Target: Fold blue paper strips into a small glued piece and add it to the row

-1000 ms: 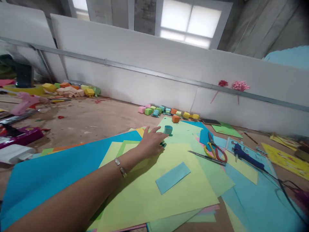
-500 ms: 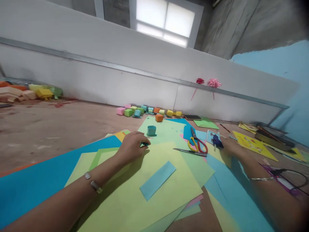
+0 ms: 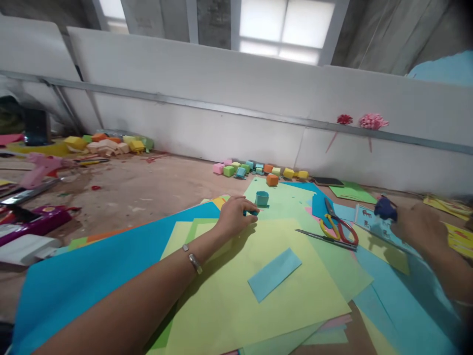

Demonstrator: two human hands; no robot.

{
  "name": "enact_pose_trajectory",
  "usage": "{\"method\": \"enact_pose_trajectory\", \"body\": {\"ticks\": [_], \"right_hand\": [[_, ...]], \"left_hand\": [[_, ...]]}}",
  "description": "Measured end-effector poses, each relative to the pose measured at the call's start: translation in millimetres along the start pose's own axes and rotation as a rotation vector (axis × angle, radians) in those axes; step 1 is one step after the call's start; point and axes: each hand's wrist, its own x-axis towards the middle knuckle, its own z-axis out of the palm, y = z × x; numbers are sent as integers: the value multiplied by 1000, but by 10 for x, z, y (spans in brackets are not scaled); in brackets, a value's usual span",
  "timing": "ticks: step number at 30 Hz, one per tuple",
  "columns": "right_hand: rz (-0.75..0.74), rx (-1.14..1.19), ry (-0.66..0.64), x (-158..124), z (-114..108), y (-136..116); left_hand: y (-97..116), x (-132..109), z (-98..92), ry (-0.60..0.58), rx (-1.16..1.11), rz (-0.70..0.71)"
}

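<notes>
My left hand [image 3: 236, 216] is closed, its fingertips pinching a small dark teal piece [image 3: 251, 213] mostly hidden by the fingers. Just beyond it stands a small open teal paper box [image 3: 262, 199] on pale green paper. On the right, my right hand [image 3: 419, 228] is blurred and closed round a dark blue object [image 3: 385, 209] whose kind I cannot make out. Below that object lies a light blue card with dark printed figures [image 3: 367, 214]. A light blue paper strip [image 3: 275, 274] rests on the yellow-green sheet [image 3: 229, 291] in front of me.
Scissors [image 3: 339, 224] with red and yellow handles and a thin cutter knife [image 3: 325, 238] lie right of centre. Several small paper cubes [image 3: 272, 180] line the wall. At left are a pink glue gun [image 3: 42, 169], a purple tool [image 3: 40, 222] and a white adapter [image 3: 27, 249].
My view has turned left, bringing the glue gun and purple tool into sight. My right hand has raised the dark blue object off the card. The left hand keeps its pinch beside the box.
</notes>
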Motion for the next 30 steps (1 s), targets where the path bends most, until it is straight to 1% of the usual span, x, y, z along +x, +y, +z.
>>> {"method": "enact_pose_trajectory", "body": {"ticks": [1, 2, 3, 4, 5, 6, 8, 10, 11, 13, 15, 16, 22, 26, 30], "right_hand": [[-24, 2, -10, 20, -50, -135], [-88, 30, -13, 21, -85, -299], [-252, 153, -19, -4, -99, -484], [-350, 229, -67, -59, -92, -683], [-404, 279, -102, -146, -65, -884], [-434, 321, -129, -263, -19, -1076], [-469, 400, -225, -554, 107, -1394], [-488, 465, -281, -852, 242, -1590], [-477, 490, -312, -978, 300, -1641], [-383, 549, -376, -1152, 390, -1675], [-296, 580, -395, -1224, 448, -1656], [-277, 583, -387, -1233, 469, -1642], [-324, 569, -353, -1221, 540, -1621], [-307, 594, -350, -1246, 538, -1629], [-315, 610, -352, -1262, 539, -1625]], "left_hand": [[-11, 1, 7, 12, -22, -8], [-21, 1, 14, 28, -41, -9], [-31, 0, 19, 41, -53, -6], [-38, -1, 22, 50, -58, 0], [-42, -2, 23, 56, -55, 2], [-43, -3, 21, 57, -44, 0], [-37, -5, 14, 49, -5, -18], [-24, -6, 9, 36, 48, -37], [-19, -5, 9, 27, 75, -44], [-10, -3, 15, 11, 118, -53], [-5, -2, 26, 2, 135, -63], [-1, -3, 31, 1, 136, -68], [64, -37, 42, 4, 59, -81], [129, -66, 32, -15, -5, -114], [171, -83, 27, -31, -31, -108]]}}
